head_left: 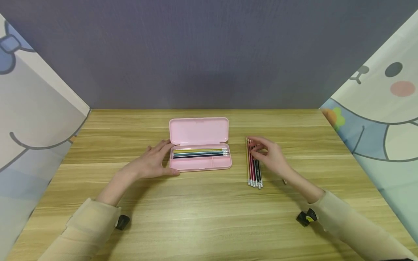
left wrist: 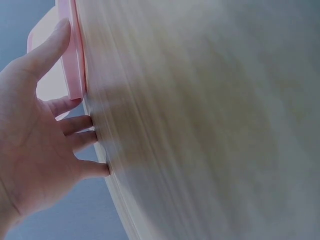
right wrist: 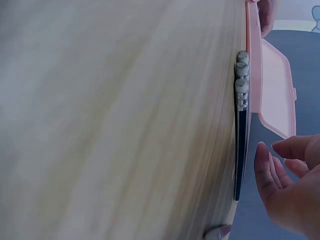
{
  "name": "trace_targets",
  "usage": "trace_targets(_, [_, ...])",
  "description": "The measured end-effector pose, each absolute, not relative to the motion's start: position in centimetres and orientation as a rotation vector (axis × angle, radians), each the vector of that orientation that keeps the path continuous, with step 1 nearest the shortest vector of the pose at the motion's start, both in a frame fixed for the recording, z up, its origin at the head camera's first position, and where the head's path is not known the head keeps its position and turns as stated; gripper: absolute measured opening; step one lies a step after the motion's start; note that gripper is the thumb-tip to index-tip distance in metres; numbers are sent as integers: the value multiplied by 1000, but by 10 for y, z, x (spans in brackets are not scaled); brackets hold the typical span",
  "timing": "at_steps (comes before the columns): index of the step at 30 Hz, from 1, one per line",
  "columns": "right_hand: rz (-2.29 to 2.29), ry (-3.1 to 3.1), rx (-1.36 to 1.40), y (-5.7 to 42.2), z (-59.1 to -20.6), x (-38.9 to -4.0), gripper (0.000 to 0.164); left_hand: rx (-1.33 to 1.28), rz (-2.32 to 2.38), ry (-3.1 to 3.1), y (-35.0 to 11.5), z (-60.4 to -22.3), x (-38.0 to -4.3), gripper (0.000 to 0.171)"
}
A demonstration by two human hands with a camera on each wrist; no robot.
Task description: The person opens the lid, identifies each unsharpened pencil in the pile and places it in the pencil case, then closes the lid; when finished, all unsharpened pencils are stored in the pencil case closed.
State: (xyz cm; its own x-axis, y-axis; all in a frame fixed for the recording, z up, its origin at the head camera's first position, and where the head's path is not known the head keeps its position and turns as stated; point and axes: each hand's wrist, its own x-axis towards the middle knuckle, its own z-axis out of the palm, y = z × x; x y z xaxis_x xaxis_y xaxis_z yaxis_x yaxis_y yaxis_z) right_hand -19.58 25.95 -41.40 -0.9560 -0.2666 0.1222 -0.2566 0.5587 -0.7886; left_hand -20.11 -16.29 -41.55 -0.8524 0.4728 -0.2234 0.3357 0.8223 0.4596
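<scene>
An open pink pencil case (head_left: 191, 165) lies on the table, several pencils (head_left: 192, 152) side by side in its long back compartment. My left hand (head_left: 151, 162) is at the case's left end, fingers spread, with the thumb along the front edge; the left wrist view shows this thumb (left wrist: 52, 45) against the pink wall. To the right of the case lies a row of pencils (head_left: 251, 172), yellow, red and black, eraser ends toward me. Over their far ends hovers my right hand (head_left: 269, 154). In the right wrist view its thumb and fingers are bent slightly, with nothing between them.
The wooden table (head_left: 196, 210) ends at a dark grey panel (head_left: 209, 65) behind. A small pencil end (head_left: 285, 182) shows beside my right forearm. The case's raised lid (head_left: 199, 131) leans back on the far side. Patterned panels stand left and right.
</scene>
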Motion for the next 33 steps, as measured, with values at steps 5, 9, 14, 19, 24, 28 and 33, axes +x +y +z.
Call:
trace_targets(5, [-1349,2766,-456,266,-412,-192,58,618,588,2681,-163,-415,-201,108])
trace_targets(9, [-1319,2774,-455,268,-411,-190,61,620,591,2684,-163,-415,-201,108])
trace_targets(14, [-1308,2761,-439,270,-409,-187,64,615,592,2680,-163,-415,-201,109])
trace_targets(19, [-1261,2764,-394,272,-410,-185,67,610,588,2678,-163,-415,-201,109])
trace_targets(24, [-1238,2755,-360,275,-411,-185,69,613,587,2679,-163,-415,-201,109])
trace_targets(28, [-1221,2747,-350,276,-409,-184,69,608,591,2676,-163,-415,-201,109])
trace_targets(33, [-1196,2742,-328,277,-408,-183,68,608,588,2673,-163,-414,-201,109])
